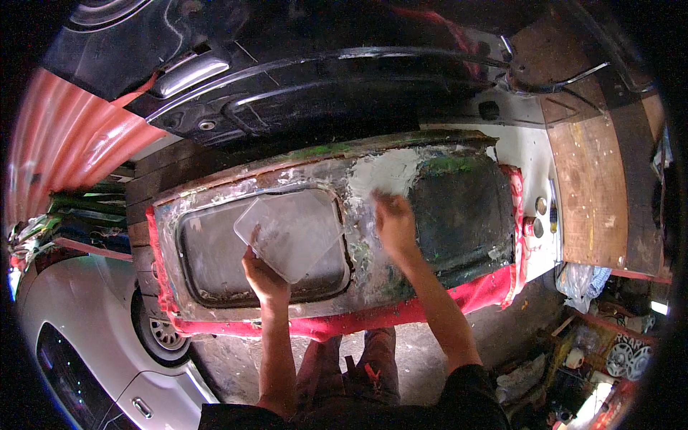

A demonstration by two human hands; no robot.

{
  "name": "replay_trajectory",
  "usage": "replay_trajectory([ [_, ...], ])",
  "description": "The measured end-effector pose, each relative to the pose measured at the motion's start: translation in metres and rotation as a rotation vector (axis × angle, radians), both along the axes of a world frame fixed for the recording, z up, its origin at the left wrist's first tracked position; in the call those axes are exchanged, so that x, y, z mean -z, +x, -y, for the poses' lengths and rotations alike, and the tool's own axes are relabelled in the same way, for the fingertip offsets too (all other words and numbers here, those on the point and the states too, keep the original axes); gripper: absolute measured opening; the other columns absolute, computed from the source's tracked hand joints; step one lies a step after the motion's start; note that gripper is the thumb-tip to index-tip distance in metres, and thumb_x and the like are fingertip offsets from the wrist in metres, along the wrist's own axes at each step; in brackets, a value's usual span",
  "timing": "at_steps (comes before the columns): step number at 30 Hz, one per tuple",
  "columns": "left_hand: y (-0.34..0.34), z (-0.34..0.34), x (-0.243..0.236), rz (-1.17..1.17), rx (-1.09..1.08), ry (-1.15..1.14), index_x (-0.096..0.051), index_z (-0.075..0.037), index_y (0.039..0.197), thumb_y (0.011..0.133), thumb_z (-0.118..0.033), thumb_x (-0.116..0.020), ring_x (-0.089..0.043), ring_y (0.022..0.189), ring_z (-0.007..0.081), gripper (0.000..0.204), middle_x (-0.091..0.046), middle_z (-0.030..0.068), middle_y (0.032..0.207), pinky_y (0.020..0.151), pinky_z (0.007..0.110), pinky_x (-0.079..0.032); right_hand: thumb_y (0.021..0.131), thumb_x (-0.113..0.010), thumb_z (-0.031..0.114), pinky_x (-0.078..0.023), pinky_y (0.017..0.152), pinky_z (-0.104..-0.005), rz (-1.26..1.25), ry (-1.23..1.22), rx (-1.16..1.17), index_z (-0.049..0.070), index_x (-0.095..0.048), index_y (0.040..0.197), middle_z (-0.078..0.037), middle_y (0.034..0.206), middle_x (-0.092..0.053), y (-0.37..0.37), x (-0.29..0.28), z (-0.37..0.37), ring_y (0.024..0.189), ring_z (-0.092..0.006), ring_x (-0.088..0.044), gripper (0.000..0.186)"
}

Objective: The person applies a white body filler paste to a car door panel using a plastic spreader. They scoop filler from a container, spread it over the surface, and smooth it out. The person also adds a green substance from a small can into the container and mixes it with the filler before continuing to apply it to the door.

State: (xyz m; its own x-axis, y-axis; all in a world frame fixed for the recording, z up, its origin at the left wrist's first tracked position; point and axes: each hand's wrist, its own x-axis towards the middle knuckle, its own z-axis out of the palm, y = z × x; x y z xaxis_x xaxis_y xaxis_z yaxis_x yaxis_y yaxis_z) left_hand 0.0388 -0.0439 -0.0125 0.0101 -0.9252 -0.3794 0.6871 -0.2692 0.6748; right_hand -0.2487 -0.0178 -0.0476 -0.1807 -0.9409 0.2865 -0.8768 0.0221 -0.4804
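Observation:
My left hand [267, 279] grips a clear, square, rounded-corner plate [294, 240] by its near-left edge, tilted over the left window opening of a worn metal vehicle panel [236, 313]. Greyish smears mark the plate. My right hand [394, 218] is curled over the panel's middle, just below a patch of whitish filler [383, 172]. Its fingertips are smeared by motion, and whatever they pinch cannot be made out. Beneath the panel lies a red cloth [344, 324], showing along the near edge and both ends.
A black vehicle body [315, 79] stands beyond the panel. At left is a silver car [93, 308]. Two small cans [533, 226] and a slim tool [552, 204] rest on the white surface at right, beside a wooden board [588, 172]. Shelving with assorted parts [627, 358] fills the lower right.

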Motion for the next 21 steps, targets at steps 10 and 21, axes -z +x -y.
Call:
replay_trajectory([
  [10, -0.01, 0.001, -0.015, -0.066, -0.061, -0.008, -0.049, -0.007, 0.146, 0.098, -0.04, -0.044, -0.061, 0.116, 0.0364, 0.058, -0.062, 0.0157, 0.127, 0.102, 0.052, -0.049, 0.084, -0.064, -0.004, -0.053, 0.086, -0.0449, 0.082, -0.176, 0.111, 0.011, -0.069, 0.12, -0.014, 0.103, -0.069, -0.039, -0.032, 0.01, 0.099, -0.0345, -0.064, 0.039],
  [21, -0.013, -0.022, -0.021, -0.071, -0.233, 0.027, -0.049, -0.008, 0.146, 0.1, -0.035, -0.041, -0.059, 0.123, 0.0368, 0.054, -0.058, 0.0156, 0.138, 0.104, 0.053, -0.048, 0.08, -0.065, -0.009, -0.057, 0.085, -0.0404, 0.109, -0.028, -0.519, 0.01, -0.068, 0.123, -0.011, 0.113, -0.071, -0.012, -0.01, -0.006, 0.1, -0.0288, -0.067, 0.048],
])
